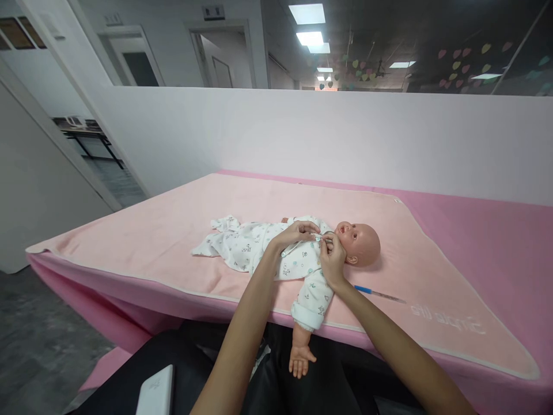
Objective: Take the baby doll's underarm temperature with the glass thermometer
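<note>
A bald baby doll (pixel 365 245) lies on its back, its head to the right. It wears a white baby shirt (pixel 298 264) with small prints, and matching white cloth (pixel 239 245) covers its legs. My left hand (pixel 298 232) bends over the chest, fingers closed on the shirt's front edge near the neck. Close beside it, my right hand (pixel 332 256) pinches the same front edge just below the doll's chin. The fingertips hide the exact spot they grip. One doll arm (pixel 301 349) hangs past the table edge, its sleeve cuff turned up.
A peach blanket (pixel 155 230) covers much of the pink-draped table (pixel 496 248). A blue-capped pen (pixel 380 294) lies right of the doll's arm. A white box-like device (pixel 155 392) rests on my lap. Behind the table stands a white partition (pixel 302 132) with glass above.
</note>
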Tool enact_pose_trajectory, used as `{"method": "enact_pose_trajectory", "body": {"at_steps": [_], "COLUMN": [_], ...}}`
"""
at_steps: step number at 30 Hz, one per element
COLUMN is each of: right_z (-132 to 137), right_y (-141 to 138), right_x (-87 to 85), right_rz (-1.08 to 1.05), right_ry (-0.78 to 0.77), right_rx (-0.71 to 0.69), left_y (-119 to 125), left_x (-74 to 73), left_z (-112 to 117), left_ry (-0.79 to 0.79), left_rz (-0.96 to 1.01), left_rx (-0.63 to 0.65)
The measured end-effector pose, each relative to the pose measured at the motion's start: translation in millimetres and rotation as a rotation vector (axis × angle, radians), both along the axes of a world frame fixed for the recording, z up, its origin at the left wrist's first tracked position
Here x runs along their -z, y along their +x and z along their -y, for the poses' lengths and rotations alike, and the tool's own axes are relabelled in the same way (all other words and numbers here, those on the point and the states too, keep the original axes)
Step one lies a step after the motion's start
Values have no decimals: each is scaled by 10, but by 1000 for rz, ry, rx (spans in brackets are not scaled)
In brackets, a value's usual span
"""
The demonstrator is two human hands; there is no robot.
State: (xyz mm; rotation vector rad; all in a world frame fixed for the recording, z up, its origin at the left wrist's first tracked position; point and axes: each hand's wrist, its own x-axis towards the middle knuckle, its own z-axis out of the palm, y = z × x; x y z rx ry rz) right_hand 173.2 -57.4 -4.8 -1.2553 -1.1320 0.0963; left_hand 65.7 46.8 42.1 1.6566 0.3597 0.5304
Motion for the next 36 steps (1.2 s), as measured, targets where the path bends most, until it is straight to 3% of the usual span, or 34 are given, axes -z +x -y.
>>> {"method": "enact_pose_trajectory", "body": {"at_steps": [8,19,36], "right_z": [-5,8,-9], "right_y": [6,-11,8], "right_x": [-19,-45,-4], "right_rz": [101,195,183], "right_ry": [57,61,58], "right_rx": [14,40,26], "left_y": [5,-1,8], "left_x": [13,-91,-124], "left_z": [-31,84,131], "left_ry": [-43,19,-3], "left_rz": [-2,-33,-79], "left_rx": [24,-22,-77]}}
